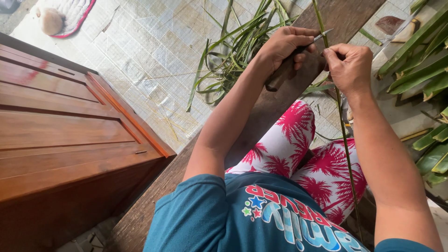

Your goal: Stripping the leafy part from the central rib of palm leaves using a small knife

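the left hand is clenched round the dark handle of a knife, its small blade pointing right and touching a long thin leaf rib. the right hand pinches that rib just right of the blade, fingers curled tight on it. the rib runs from above the knife, past it, down over the patterned legs toward the person's right hip. beyond the knife, on the tiled floor, lies a pile of green strips; well right of the knife are broad green fronds. a wooden door stands far left of it.

judging by this, the step in hand is scraping the leaf blade off the rib. the next move seems to call for a steady pull of the rib against the edge, held at a shallow angle so the rib is not cut through.
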